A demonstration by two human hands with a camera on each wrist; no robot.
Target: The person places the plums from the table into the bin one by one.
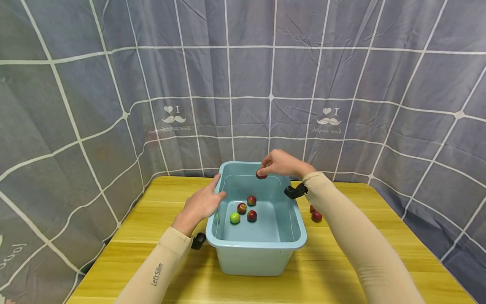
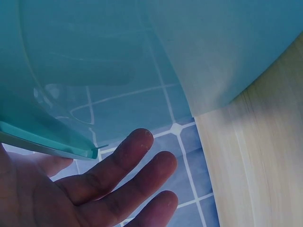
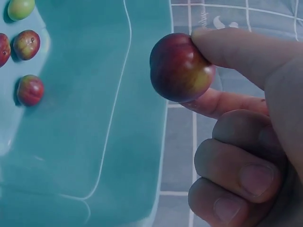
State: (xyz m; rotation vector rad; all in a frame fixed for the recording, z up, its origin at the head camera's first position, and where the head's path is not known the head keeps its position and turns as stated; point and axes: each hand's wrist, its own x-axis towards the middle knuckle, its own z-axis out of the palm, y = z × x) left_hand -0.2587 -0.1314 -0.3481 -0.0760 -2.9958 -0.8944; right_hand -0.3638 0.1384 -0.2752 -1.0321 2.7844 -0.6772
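Note:
A light blue plastic tub (image 1: pixel 256 244) stands on the table. In its bottom lie a green plum (image 1: pixel 235 218) and three red ones, among them a red plum (image 1: pixel 252 215). Over the tub's far right corner, my right hand (image 1: pixel 282 163) pinches another red plum (image 3: pixel 179 68) between thumb and index finger, its other fingers curled beneath. My left hand (image 1: pixel 201 202) rests on the tub's left rim, thumb over the inside. In the left wrist view its fingers (image 2: pixel 128 163) extend loosely outside the tub, apart from the wall.
Two red plums, one of them a dark red plum (image 1: pixel 316 216), lie on the wooden table (image 1: pixel 152 228) right of the tub, partly beside my right forearm. A grey curtain (image 1: pixel 250 71) with white grid lines hangs behind the table and along both sides.

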